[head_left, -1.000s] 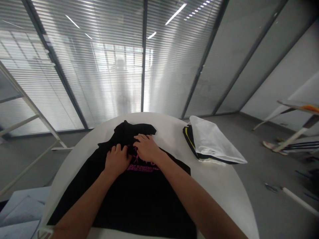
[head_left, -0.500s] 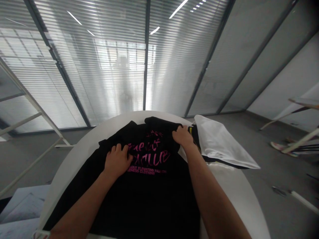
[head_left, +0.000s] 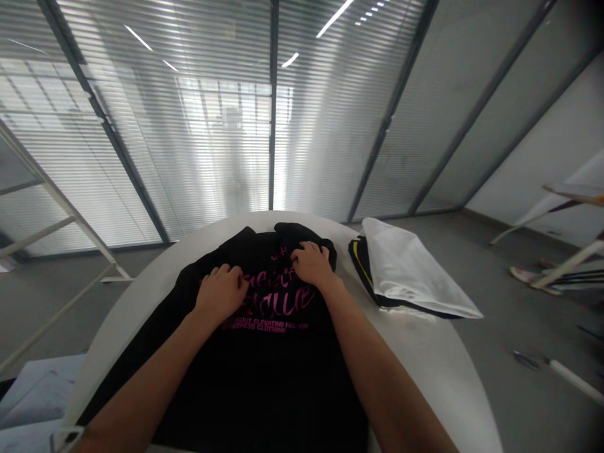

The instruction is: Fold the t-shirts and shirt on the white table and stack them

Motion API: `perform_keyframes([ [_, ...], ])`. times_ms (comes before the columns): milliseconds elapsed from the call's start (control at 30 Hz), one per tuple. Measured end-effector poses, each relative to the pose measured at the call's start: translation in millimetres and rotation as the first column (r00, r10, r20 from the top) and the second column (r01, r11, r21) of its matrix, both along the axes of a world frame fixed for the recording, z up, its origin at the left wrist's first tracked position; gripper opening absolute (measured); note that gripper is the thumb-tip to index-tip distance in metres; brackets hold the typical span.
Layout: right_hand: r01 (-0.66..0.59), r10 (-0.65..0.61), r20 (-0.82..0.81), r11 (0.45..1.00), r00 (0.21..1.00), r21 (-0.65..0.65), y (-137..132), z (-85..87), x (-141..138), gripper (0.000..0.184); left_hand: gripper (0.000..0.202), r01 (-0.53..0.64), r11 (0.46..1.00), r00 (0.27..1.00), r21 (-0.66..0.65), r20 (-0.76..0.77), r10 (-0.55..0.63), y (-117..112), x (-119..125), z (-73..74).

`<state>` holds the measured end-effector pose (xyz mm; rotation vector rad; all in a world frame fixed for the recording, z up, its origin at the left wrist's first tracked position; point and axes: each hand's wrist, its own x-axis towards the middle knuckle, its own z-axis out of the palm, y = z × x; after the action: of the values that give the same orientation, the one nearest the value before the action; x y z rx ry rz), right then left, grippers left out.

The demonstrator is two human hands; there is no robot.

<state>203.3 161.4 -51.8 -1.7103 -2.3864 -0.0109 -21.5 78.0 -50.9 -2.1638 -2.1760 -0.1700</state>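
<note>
A black shirt with pink lettering lies spread over the white round table. My left hand rests on its upper left part, fingers bent and closed on the cloth beside the print. At the upper right, my right hand has its fingers curled on the shirt near the shoulder, where the fabric is bunched inward. Part of the lettering is hidden by both hands. The shirt's lower end runs out of view between my forearms.
On the table's right side lies folded white cloth on top of a black piece with a yellow stripe. A white metal frame stands at left, with papers below it. Glass panels with blinds stand behind the table.
My right hand has moved left from the shirt's right edge, bringing the black cloth inward and away from the folded white cloth. My left hand has stayed nearly in place.
</note>
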Motion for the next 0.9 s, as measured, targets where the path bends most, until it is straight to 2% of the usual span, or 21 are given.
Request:
perform_keyframes([
  [67,-0.013,0.013,-0.003,0.998,1.0,-0.055,1.0,-4.4,-1.8,0.038,0.035,0.019,0.997,1.0,0.072,-0.022,-0.017,17.1,3.8,5.0],
  [133,0.003,-0.003,-0.003,0.993,1.0,-0.117,3.9,-9.5,-0.6,0.047,0.042,0.011,0.995,0.999,0.098,-0.032,-0.008,36.7,5.0,3.6],
  [233,0.061,-0.067,-0.024,0.977,0.997,-0.207,11.4,-16.5,6.3,0.063,0.055,-0.038,0.999,0.999,0.018,-0.001,0.038,64.8,-0.6,-9.5],
  [333,0.11,-0.131,-0.076,0.966,0.988,-0.234,19.7,-20.3,14.0,0.073,0.064,-0.109,0.994,0.993,-0.03,0.046,0.11,86.2,-10.7,-23.5],
  [433,0.125,-0.163,-0.171,0.969,0.972,-0.212,26.5,-18.1,17.4,0.069,0.069,-0.131,0.991,0.989,-0.031,0.066,0.133,101.1,-20.4,-26.4],
  [600,0.1,-0.123,-0.447,0.992,0.886,-0.075,37.1,1.4,23.8,0.077,0.049,-0.093,0.992,0.993,-0.081,0.069,0.098,118.5,-40.8,-20.4],
  [733,0.21,-0.171,-0.595,0.978,0.785,-0.003,47.2,11.9,43.0,0.079,0.047,-0.236,0.97,0.947,-0.057,0.212,0.243,127.6,-68.3,-25.7],
  [833,0.341,-0.272,-0.634,0.94,0.724,-0.014,55.8,6.5,61.8,0.079,0.047,-0.366,0.93,0.856,0.034,0.404,0.322,132.6,-90.6,-27.0],
  [900,0.403,-0.324,-0.604,0.915,0.728,-0.006,60.4,-0.2,72.6,0.079,0.045,-0.407,0.908,0.808,0.094,0.501,0.31,134.9,-104.0,-23.9],
])
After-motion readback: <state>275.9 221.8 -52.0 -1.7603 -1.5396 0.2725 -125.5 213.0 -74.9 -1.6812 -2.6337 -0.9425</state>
